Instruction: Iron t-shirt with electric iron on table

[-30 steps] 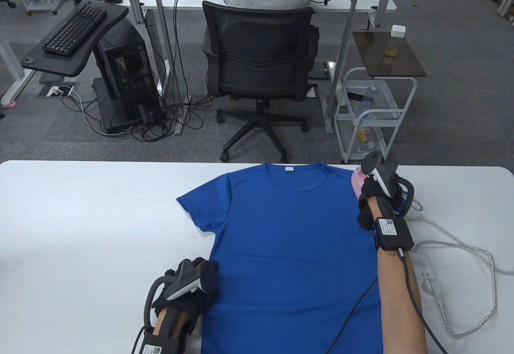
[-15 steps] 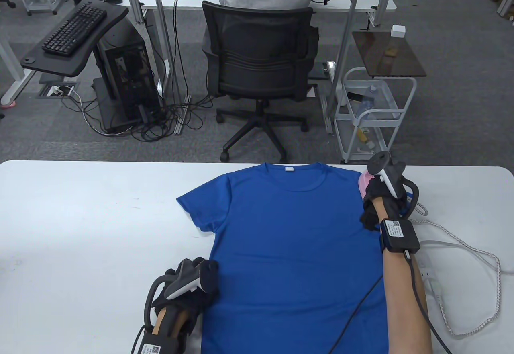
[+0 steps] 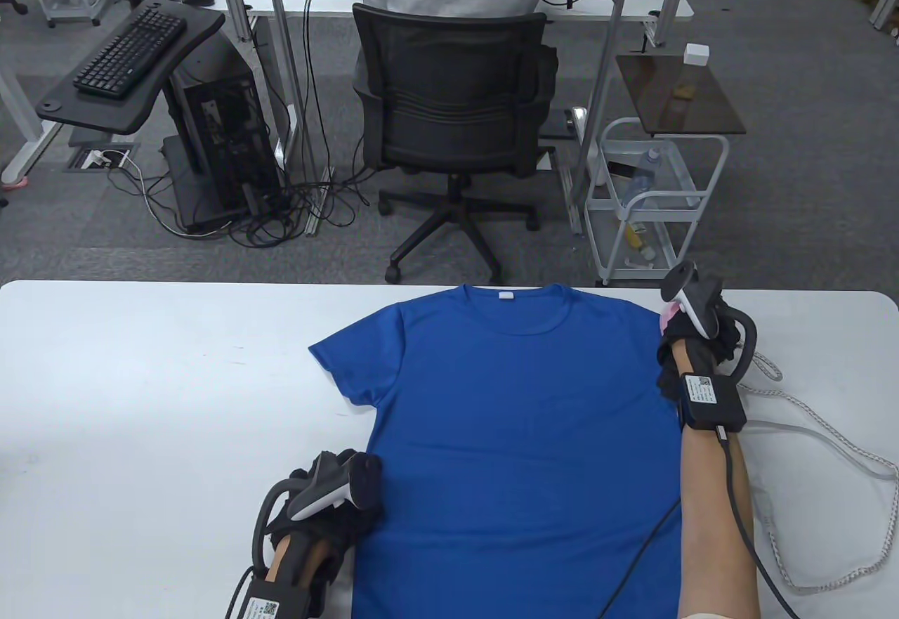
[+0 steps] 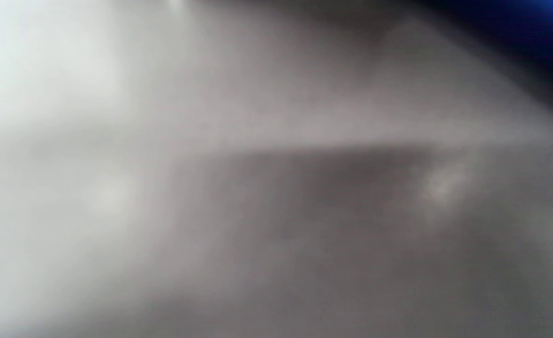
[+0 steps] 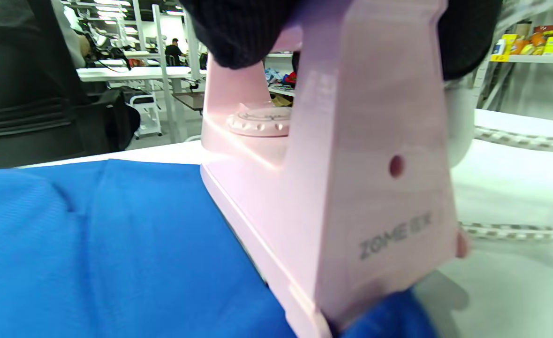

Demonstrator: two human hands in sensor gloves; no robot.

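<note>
A blue t-shirt (image 3: 513, 436) lies flat, collar toward the far edge, on the white table (image 3: 140, 366), its hem running off the near edge. The right hand (image 3: 692, 341) grips the handle of a pink electric iron (image 5: 332, 178), fingers curled round it; the iron sits on the shirt's right sleeve near the table's far right part, soleplate down on the fabric. Its braided cord (image 3: 836, 436) loops over the table toward the right edge, beside a white power strip (image 3: 762, 506). The left hand (image 3: 323, 506) rests on the shirt's lower left edge near the table's near edge; whether its fingers are flat or curled cannot be told. The left wrist view is blurred.
</note>
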